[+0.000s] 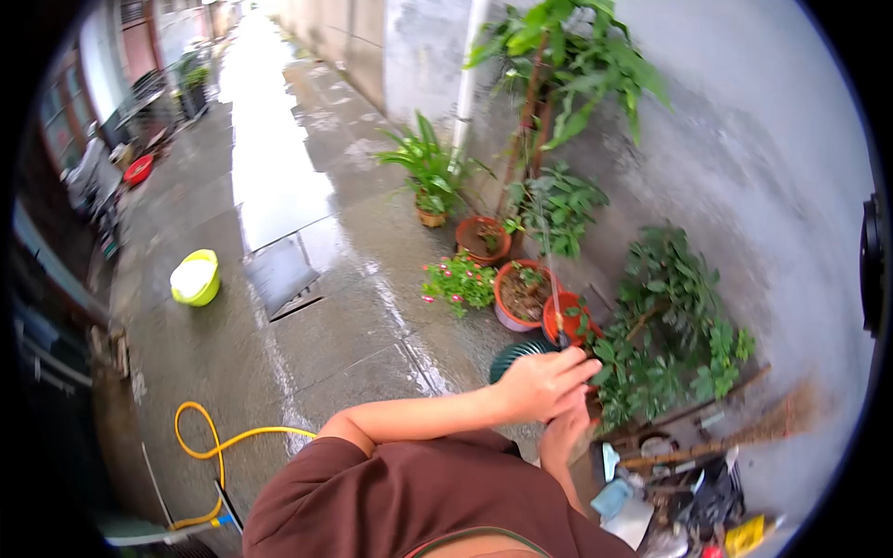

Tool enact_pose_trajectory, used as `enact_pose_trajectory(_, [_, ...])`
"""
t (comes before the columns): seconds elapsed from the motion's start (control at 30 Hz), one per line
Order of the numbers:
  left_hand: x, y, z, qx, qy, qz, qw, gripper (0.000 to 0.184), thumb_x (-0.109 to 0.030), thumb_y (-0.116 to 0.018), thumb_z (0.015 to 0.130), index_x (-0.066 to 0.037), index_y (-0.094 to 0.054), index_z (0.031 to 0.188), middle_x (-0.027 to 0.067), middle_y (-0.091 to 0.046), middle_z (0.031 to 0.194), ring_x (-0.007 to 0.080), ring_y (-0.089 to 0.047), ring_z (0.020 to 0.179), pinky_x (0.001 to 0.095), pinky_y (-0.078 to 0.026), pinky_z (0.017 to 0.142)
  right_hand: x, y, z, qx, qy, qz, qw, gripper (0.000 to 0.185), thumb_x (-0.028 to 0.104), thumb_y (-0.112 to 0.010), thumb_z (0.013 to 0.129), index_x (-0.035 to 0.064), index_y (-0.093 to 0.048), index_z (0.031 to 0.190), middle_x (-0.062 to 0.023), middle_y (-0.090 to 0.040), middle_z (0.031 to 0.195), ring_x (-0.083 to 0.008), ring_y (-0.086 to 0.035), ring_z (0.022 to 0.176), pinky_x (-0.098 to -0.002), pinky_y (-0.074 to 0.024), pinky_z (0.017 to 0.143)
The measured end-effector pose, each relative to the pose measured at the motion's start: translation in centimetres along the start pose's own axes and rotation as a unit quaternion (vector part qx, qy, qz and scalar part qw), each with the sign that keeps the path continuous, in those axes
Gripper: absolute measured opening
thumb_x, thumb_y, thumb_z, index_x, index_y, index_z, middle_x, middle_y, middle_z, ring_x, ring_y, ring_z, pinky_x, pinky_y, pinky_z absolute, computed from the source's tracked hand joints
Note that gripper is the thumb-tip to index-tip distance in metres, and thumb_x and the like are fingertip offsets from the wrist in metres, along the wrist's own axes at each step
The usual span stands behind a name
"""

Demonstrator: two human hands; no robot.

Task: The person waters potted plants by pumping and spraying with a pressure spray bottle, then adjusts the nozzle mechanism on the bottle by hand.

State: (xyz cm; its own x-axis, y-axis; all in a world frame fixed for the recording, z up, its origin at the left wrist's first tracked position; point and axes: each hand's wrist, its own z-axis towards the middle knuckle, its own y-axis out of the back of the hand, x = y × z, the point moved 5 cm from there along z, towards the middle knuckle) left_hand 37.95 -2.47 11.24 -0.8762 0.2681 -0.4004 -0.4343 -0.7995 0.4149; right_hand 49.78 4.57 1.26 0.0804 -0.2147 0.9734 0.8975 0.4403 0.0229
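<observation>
My left hand [541, 383] is closed around a hose nozzle [562, 340], whose dark body and brass-coloured tip poke out above the fingers. A thin jet of water [545, 232] shoots up from the tip towards the potted plants by the wall. My right hand [562, 431] is closed just below the left, against the lower part of the nozzle; its grip is partly covered. Just past the hands are an orange-red pot [553, 324], a dark green ribbed pot [508, 359] and a leafy shrub [642, 353].
More potted plants include pink flowers [458, 283] and a tall leafy plant [567, 74]. A yellow hose [244, 433] loops over the wet paving. A lime-green basin [206, 286] stands to the left. A straw broom [772, 417] and clutter lie at the lower right.
</observation>
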Motion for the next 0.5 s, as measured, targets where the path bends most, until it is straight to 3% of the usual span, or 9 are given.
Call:
enact_pose_trajectory(0.23, [-4.1, -6.3, 0.7, 0.022, 0.024, 0.034, 0.999, 0.044, -0.02, -0.074, 0.081, -0.009, -0.067, 0.123, 0.0077, -0.066, 0.111, 0.024, -0.07, 0.072, 0.0335, -0.058, 0.061, 0.9, 7.1, 2.2, 0.036, -0.028, -0.046, 0.998, 0.046, 0.035, -0.033, 0.112, 0.0027, -0.057, 0.09, 0.0004, -0.054, 0.07, -0.0064, -0.046, 0.056, -0.0246, -0.0342, 0.05])
enact_pose_trajectory(0.27, [-4.5, -6.9, 0.9, 0.02, 0.027, 0.04, 0.999, 0.045, -0.02, -0.074, 0.081, -0.009, -0.068, 0.123, 0.0081, -0.066, 0.111, 0.0243, -0.07, 0.073, 0.0336, -0.059, 0.061, 0.8, 8.3, 2.6, 0.077, -0.004, -0.082, 0.994, 0.051, 0.035, -0.032, 0.112, -0.0054, -0.061, 0.105, -0.0048, -0.059, 0.077, -0.0131, -0.052, 0.065, -0.0307, -0.0401, 0.055])
enact_pose_trajectory(0.37, [-5.9, -7.9, 1.2, -0.016, 0.017, 0.038, 0.999, 0.045, -0.02, -0.075, 0.08, -0.009, -0.068, 0.123, 0.0083, -0.066, 0.112, 0.0242, -0.07, 0.073, 0.0336, -0.059, 0.063, 1.0, 10.1, 2.9, 0.073, 0.008, -0.117, 0.99, 0.051, 0.035, -0.032, 0.112, -0.0048, -0.062, 0.101, -0.0063, -0.06, 0.077, -0.0151, -0.052, 0.064, -0.0331, -0.0405, 0.055])
enact_pose_trajectory(0.5, [-7.6, -9.0, 1.2, 0.035, 0.017, 0.056, 0.998, 0.045, -0.021, -0.076, 0.08, -0.008, -0.068, 0.124, 0.0092, -0.067, 0.115, 0.024, -0.072, 0.075, 0.0334, -0.06, 0.065, 1.0, 11.6, 2.2, 0.057, 0.023, -0.083, 0.995, 0.051, 0.033, -0.031, 0.112, -0.0066, -0.061, 0.102, -0.0106, -0.064, 0.087, -0.0165, -0.058, 0.079, -0.0342, -0.0462, 0.068])
